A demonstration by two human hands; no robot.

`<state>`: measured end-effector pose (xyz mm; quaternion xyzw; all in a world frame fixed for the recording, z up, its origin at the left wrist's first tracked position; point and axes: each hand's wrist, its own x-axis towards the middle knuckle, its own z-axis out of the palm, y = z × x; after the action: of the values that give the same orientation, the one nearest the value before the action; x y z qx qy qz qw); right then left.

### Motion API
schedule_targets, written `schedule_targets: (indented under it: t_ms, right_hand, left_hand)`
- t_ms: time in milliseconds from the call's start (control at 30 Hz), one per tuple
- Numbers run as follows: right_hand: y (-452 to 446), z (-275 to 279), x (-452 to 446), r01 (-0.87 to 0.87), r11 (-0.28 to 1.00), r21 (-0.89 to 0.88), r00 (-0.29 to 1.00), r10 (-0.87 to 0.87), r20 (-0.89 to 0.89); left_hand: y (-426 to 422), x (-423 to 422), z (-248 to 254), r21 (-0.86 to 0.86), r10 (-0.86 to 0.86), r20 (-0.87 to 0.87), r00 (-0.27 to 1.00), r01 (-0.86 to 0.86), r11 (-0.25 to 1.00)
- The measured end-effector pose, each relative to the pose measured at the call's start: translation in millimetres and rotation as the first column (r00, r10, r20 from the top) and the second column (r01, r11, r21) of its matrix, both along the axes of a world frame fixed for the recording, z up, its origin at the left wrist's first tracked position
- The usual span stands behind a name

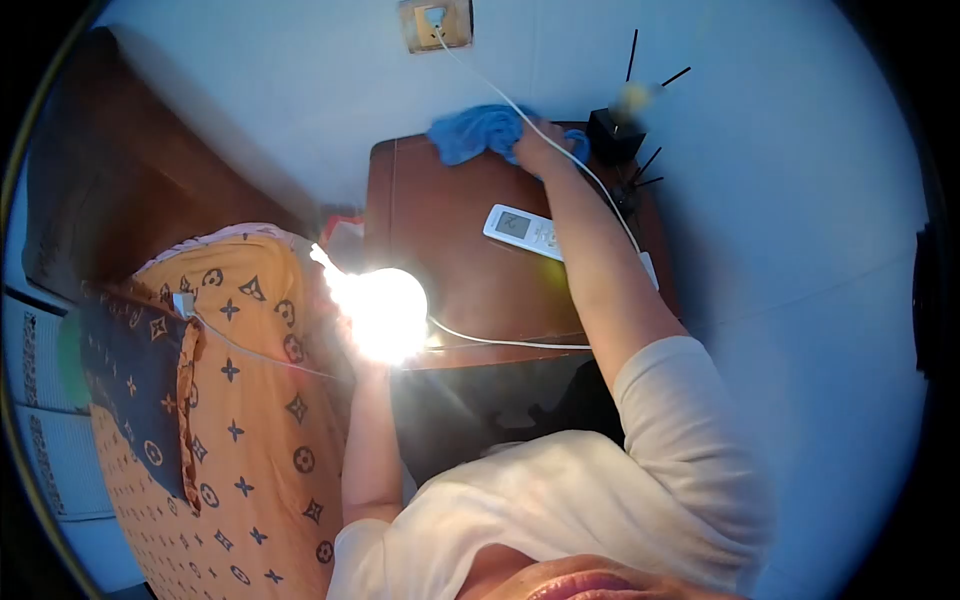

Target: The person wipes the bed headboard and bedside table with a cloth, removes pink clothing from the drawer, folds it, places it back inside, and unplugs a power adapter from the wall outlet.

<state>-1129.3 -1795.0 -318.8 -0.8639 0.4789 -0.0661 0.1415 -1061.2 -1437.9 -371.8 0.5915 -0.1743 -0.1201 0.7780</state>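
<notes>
A glowing round lamp (388, 315) is at the front left corner of a brown wooden tabletop (450, 240). My left hand (352, 335) is closed on the lamp's left side, its fingers mostly lost in glare. A white cord (500, 341) runs from the lamp toward the right. At the table's back edge, my right hand (540, 148) is closed on a crumpled blue cloth (475, 134) pressed against the top. A white remote control (522, 230) with a small screen lies beneath my right forearm, which covers its right end.
A black diffuser box (615, 136) with thin sticks stands at the back right corner. A cable drops from the wall socket (437, 26) across my right arm. On the left is a bed with an orange patterned sheet (270, 400), a dark pillow (140, 385) and a white charger (184, 305).
</notes>
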Motion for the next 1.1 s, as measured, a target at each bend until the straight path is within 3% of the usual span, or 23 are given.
schedule_targets:
  t_ms: [67, 133, 167, 233, 267, 300, 333, 367, 400, 433, 500, 533, 600, 633, 700, 767, 833, 867, 900, 967, 1033, 1067, 1100]
  right_hand:
    - [-4.4, -3.7, -13.0, 0.035, 0.999, -0.017, 0.999, -0.035, 0.002]
    - [-3.5, -8.3, -13.6, 0.104, 0.982, -0.16, 0.995, -0.103, 0.013]
    - [0.5, -6.8, -9.3, 0.099, 0.982, -0.159, 0.995, -0.098, 0.018]
    - [15.0, -4.9, 1.4, -0.025, 0.995, -0.093, 1.0, 0.025, 0.001]
    - [23.6, -4.2, 6.1, -0.088, 0.991, -0.103, 0.996, 0.09, 0.018]
    - [30.8, -2.9, 11.9, -0.092, 0.991, -0.101, 0.995, 0.094, 0.017]
    - [39.0, -3.3, 17.0, -0.207, 0.975, -0.08, 0.976, 0.211, 0.047]
    - [47.0, -6.1, 21.5, -0.318, 0.946, -0.059, 0.943, 0.322, 0.079]
    - [57.1, -10.4, 25.4, -0.319, 0.947, -0.05, 0.944, 0.322, 0.079]
    - [65.7, -17.5, 30.9, -0.402, 0.91, -0.103, 0.899, 0.413, 0.144]
    - [86.8, -15.3, 35.3, -0.473, 0.867, -0.159, 0.843, 0.498, 0.204]
    - [103.1, -5.6, 31.9, -0.55, 0.827, -0.116, 0.81, 0.562, 0.167]
    - [132.9, -1.3, 28.8, -0.639, 0.763, -0.096, 0.75, 0.646, 0.144]
    - [146.1, -3.9, 27.7, -0.656, 0.745, -0.12, 0.729, 0.667, 0.154]
    - [162.7, -10.5, 20.6, -0.67, 0.718, -0.19, 0.696, 0.696, 0.176]
    - [170.2, -14.1, 16.1, -0.682, 0.696, -0.224, 0.669, 0.718, 0.193]
    - [159.2, -11.5, 18.0, -0.665, 0.727, -0.171, 0.688, 0.686, 0.236]
    - [148.9, -9.0, 20.7, -0.649, 0.751, -0.121, 0.706, 0.654, 0.273]
    - [141.2, -8.1, 22.0, -0.633, 0.771, -0.068, 0.722, 0.62, 0.308]
    - [126.4, 17.1, 13.7, -0.527, 0.846, 0.084, 0.757, 0.422, 0.499]
    - [115.8, 34.4, 0.1, -0.475, 0.851, 0.222, 0.672, 0.189, 0.716]
    - [107.8, 39.6, -4.7, -0.503, 0.847, 0.174, 0.586, 0.186, 0.788]
    - [100.3, 43.8, -11.4, -0.557, 0.777, 0.295, 0.491, 0.021, 0.871]
  left_hand:
    - [-0.5, -2.0, 3.8, -0.012, 0.001, 0.018, 1.0, 0.0, 1.0]
    - [-1.5, -3.9, 6.7, -0.344, -0.14, -0.325, 0.935, 0.021, 0.939]
    - [-3.8, -3.1, 6.2, -0.343, -0.134, -0.321, 0.938, 0.017, 0.939]
    - [-5.3, 2.3, -6.8, -0.232, 0.014, -0.191, 0.981, -0.059, 0.971]
    - [-0.6, 13.0, -14.7, 0.026, 0.078, 0.202, 0.976, -0.085, 0.996]
    - [6.3, 22.0, -22.9, 0.027, 0.082, 0.202, 0.976, -0.089, 0.996]
    - [8.2, 25.6, -18.4, -0.233, -0.041, -0.239, 0.97, -0.016, 0.972]
    - [7.5, 27.7, -27.5, -0.069, -0.014, -0.059, 0.998, 0.01, 0.998]
    - [6.8, 29.8, -36.3, 0.089, 0.007, 0.127, 0.992, -0.018, 0.996]
    - [4.8, 24.9, -28.6, 0.095, 0.006, 0.126, 0.992, -0.018, 0.995]
    - [-1.3, 10.0, -5.7, -0.068, -0.009, 0.035, 0.999, 0.011, 0.998]
    - [-0.6, 14.8, -14.6, -0.064, -0.013, 0.034, 0.999, 0.015, 0.998]
    - [1.3, 29.5, -40.6, -0.55, -0.278, -0.169, 0.946, 0.143, 0.823]
    - [0.4, 26.0, -31.1, -0.547, -0.285, -0.171, 0.943, 0.15, 0.824]
    - [0.1, 14.7, 0.5, -0.22, 0.082, 0.03, 0.996, -0.074, 0.973]
    - [3.0, 7.5, 8.7, -0.164, 0.084, 0.005, 0.996, -0.082, 0.983]
    - [5.8, 2.3, 17.3, -0.124, 0.014, 0.019, 1.0, -0.011, 0.992]
    - [7.3, 9.3, 14.6, -0.095, -0.011, 0.2, 0.98, 0.03, 0.995]
    - [8.2, 14.2, 10.7, -0.095, -0.011, 0.201, 0.979, 0.03, 0.995]
    - [5.9, 14.3, 30.9, -0.104, -0.044, -0.032, 0.999, 0.04, 0.994]
    - [-3.7, 24.1, 41.1, -0.049, -0.096, 0.024, 0.995, 0.097, 0.994]
    - [-11.6, 32.1, 41.8, -0.008, -0.09, 0.047, 0.995, 0.09, 0.996]
    - [-21.1, 41.0, 42.8, 0.034, -0.085, 0.07, 0.994, 0.083, 0.996]
